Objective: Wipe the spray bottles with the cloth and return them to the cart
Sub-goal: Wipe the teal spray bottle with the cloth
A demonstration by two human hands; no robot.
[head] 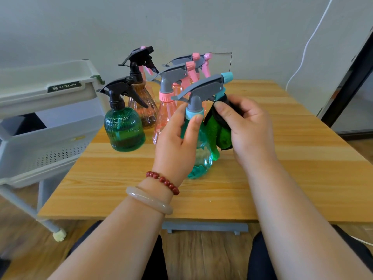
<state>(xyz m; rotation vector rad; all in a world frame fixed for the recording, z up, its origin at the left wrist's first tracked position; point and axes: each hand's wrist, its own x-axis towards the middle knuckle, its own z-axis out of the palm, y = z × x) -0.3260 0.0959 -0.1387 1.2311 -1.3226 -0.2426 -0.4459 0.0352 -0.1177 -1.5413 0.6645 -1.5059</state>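
Wooden table: serves as the work surface. Grey cart: stands at the table's left edge, and no bottles are visible in its trays.

Waiting bottles: a green bottle, an amber bottle and several pink bottles stand grouped at the back left of the table, close to the cart.

Teal bottle: in front of that group and roughly upright. Whether its base rests on the table cannot be told.

Left hand: wrapped round the bottle's neck, with the thumb lying on the teal collar.

Right hand: fingers closed on the green cloth, pressing it against the trigger just below the nozzle.

Assessment: the wiping step is in hand on the teal bottle, at the spray head. None of the bottles appears to have been returned, so the task is judged to be at an early stage. The next move calls for drawing the cloth down over the body while the left hand steadies the neck, then carrying the bottle left into a cart tray.
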